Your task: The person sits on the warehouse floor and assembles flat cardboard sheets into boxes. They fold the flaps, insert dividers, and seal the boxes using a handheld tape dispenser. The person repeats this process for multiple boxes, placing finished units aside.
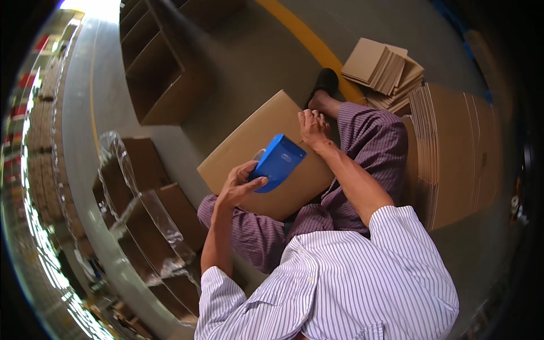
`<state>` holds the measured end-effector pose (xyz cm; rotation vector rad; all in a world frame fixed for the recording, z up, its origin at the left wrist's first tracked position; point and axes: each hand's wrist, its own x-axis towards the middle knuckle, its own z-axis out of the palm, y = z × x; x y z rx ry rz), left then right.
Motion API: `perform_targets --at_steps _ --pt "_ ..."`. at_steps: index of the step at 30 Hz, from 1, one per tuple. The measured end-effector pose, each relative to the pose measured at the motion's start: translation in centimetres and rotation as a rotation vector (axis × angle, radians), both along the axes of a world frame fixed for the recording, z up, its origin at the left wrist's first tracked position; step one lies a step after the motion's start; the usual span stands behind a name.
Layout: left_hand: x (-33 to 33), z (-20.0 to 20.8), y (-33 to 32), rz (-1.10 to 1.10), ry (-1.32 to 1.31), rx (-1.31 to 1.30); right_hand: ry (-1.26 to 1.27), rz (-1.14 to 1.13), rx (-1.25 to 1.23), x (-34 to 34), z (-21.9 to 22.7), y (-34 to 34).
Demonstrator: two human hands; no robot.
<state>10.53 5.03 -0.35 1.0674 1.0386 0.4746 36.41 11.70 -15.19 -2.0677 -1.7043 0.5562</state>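
My left hand (241, 184) is closed around the lower left side of a small blue box (279, 164). The box is tilted, with a pale printed mark on its face and a narrower lower end. Something clear and curved shows behind its left edge; I cannot make out what it is. Beneath it lies a large brown cardboard box (243, 147), in front of my folded legs. At that box's far right edge my right hand (314, 130) rests with bent fingers curled against the cardboard; the fingertips are partly hidden.
Flat cardboard pieces (379, 68) are stacked at the far right. Beside my right leg stands a bundle of folded cartons (459, 153). Open compartmented cardboard boxes (156, 90) stand far left; others with clear plastic (161, 218) are near my left. A yellow line (300, 28) crosses the floor.
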Motion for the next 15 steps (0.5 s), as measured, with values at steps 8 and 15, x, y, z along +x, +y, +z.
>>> perform_targets --at_steps 8,15 --pt "1.6 -7.4 3.2 0.122 -0.146 -0.065 0.026 -0.054 0.072 -0.2 -0.2 0.2" --pt "1.1 -7.0 4.0 -0.024 -0.049 -0.049 0.403 -0.115 0.534 1.0 0.8 -1.0"
